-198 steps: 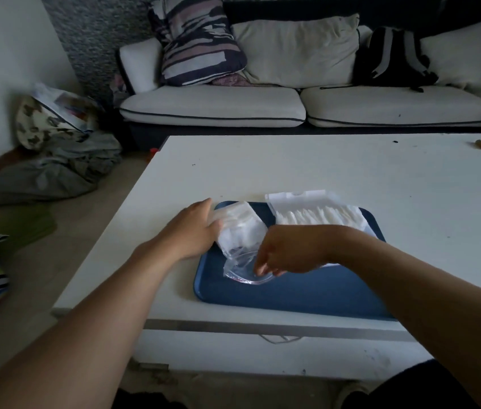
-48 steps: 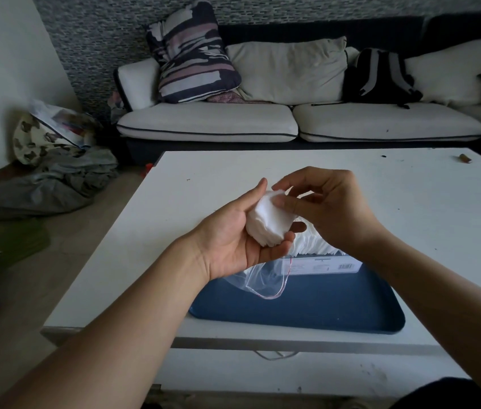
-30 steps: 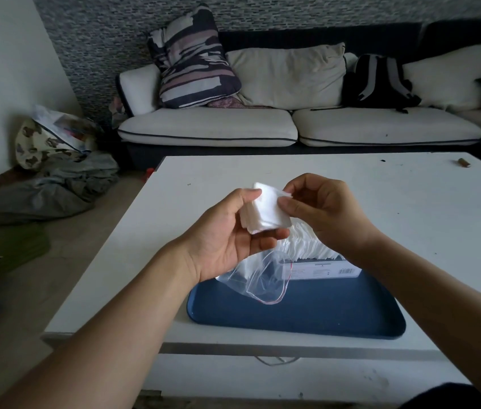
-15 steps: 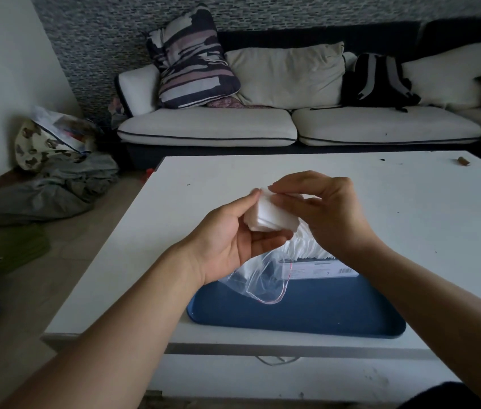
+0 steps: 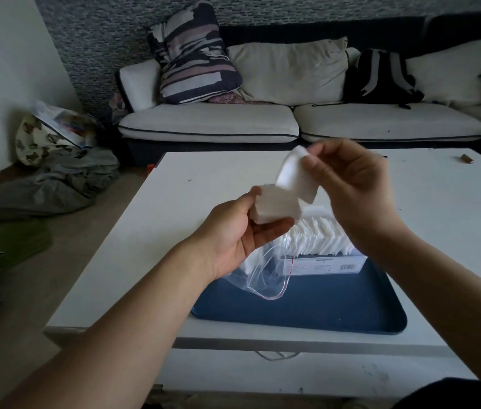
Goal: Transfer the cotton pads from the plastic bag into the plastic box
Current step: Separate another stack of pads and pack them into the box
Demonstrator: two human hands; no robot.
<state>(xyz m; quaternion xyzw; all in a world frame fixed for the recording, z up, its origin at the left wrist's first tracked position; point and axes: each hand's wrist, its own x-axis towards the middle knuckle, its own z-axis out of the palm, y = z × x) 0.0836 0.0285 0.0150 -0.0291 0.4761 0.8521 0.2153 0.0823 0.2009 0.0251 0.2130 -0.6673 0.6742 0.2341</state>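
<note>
On the white table at mid-frame we see the blue tray carrying the plastic box, already packed with pads. It lies directly below our right hand, which pinches a peeled-off cotton pad. Our left hand grips the remaining stack, with the plastic bag below it.

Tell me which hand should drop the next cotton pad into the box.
Right. The right hand already pinches a separated white cotton pad above the clear plastic box; the left hand holds the remaining white pad stack.
</note>
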